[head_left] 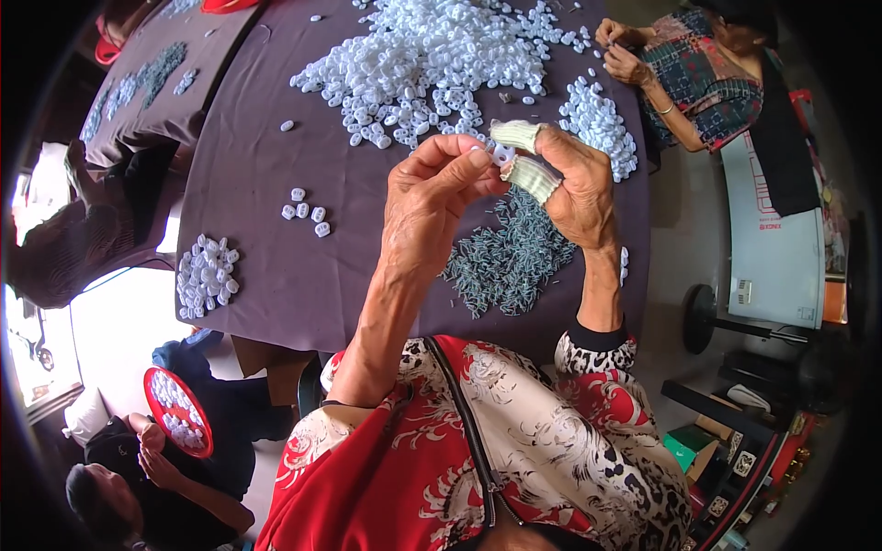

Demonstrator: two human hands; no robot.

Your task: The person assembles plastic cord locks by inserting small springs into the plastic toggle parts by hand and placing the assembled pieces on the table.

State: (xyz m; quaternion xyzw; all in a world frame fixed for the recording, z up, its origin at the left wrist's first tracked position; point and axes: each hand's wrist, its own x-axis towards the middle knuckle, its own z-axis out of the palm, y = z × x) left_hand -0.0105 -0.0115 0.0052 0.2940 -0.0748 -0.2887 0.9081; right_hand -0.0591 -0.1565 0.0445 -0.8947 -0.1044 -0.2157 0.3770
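White rounded piece [502, 155] between hands [421, 204], ribbed finger sleeves [534, 180], thin rods [514, 259]

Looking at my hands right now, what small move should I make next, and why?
I'd probably press your left hand gently toward the small white plastic piece while your right hand steadies it: the piece sits between the ribbed finger covers, and the left fingertips are pinched right beside it. I can't tell what, if anything, they hold.
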